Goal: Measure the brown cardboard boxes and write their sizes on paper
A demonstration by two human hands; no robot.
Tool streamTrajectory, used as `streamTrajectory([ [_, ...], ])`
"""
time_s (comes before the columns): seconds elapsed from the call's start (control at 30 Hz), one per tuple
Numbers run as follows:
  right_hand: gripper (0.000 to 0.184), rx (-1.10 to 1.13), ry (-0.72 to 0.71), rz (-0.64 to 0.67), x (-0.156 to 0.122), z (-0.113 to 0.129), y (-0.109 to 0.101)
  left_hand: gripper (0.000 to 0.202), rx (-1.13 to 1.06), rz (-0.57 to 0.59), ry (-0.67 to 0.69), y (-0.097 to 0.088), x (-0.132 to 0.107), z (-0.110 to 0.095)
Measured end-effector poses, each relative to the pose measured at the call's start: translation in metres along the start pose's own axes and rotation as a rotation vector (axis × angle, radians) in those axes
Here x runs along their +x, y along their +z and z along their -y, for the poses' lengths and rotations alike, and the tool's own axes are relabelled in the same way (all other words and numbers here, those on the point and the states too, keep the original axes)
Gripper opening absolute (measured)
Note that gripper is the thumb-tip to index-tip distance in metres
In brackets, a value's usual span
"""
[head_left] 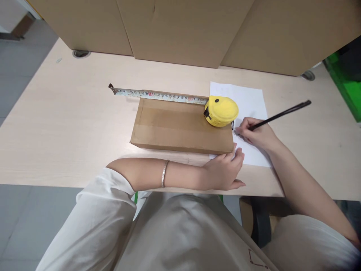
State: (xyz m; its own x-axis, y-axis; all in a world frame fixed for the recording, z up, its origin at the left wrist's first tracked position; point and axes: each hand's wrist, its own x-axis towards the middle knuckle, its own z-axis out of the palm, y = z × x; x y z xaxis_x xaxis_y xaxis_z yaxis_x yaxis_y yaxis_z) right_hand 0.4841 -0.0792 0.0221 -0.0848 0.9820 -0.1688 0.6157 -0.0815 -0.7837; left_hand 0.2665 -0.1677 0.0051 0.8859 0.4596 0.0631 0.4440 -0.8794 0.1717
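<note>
The tape measure (222, 111) is lying extended on the box (180, 126), not yet wound back, while the right hand (258, 134) is gripping a pen (284, 111), seemingly mid-note on paper (249, 99) right of the box, and the left hand's (224, 171) fingers are resting loose, visibly empty, at its near right corner.
</note>
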Motion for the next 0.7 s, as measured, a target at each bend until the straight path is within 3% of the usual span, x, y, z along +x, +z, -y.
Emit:
streamTrajectory([
  [0.07,0.085,-0.083,0.079,0.015,0.001,0.004,-0.007,0.088,0.006,-0.003,0.005,-0.001,0.0,0.001],
  [0.13,0.084,-0.314,0.178,-0.009,0.002,0.011,-0.014,0.088,0.012,-0.006,0.008,-0.002,0.0,0.001],
  [0.23,0.065,-0.65,0.304,-0.098,0.006,0.02,-0.016,0.086,0.022,-0.002,0.019,-0.004,0.0,0.001],
  [0.3,0.056,-0.734,0.341,-0.152,0.008,0.022,-0.014,0.085,0.033,-0.002,0.026,-0.005,-0.001,0.001],
  [0.43,0.059,-0.816,0.363,-0.254,0.007,0.031,-0.013,0.085,0.059,-0.003,0.028,-0.003,-0.001,0.001],
  [0.5,0.045,-0.741,0.176,-0.352,0.003,0.046,-0.016,0.087,0.081,-0.006,0.028,-0.004,-0.001,0.002],
  [0.57,0.036,-0.597,-0.144,-0.347,-0.001,0.07,-0.017,0.084,0.116,-0.033,0.063,-0.009,-0.002,0.002],
  [0.63,0.062,-0.528,-0.403,-0.193,-0.003,0.096,-0.013,0.075,0.152,-0.089,0.147,-0.021,-0.008,0.002],
  [0.7,0.085,-0.584,-0.497,-0.052,0.0,0.117,-0.003,0.064,0.189,-0.155,0.247,-0.041,-0.02,0.003],
])
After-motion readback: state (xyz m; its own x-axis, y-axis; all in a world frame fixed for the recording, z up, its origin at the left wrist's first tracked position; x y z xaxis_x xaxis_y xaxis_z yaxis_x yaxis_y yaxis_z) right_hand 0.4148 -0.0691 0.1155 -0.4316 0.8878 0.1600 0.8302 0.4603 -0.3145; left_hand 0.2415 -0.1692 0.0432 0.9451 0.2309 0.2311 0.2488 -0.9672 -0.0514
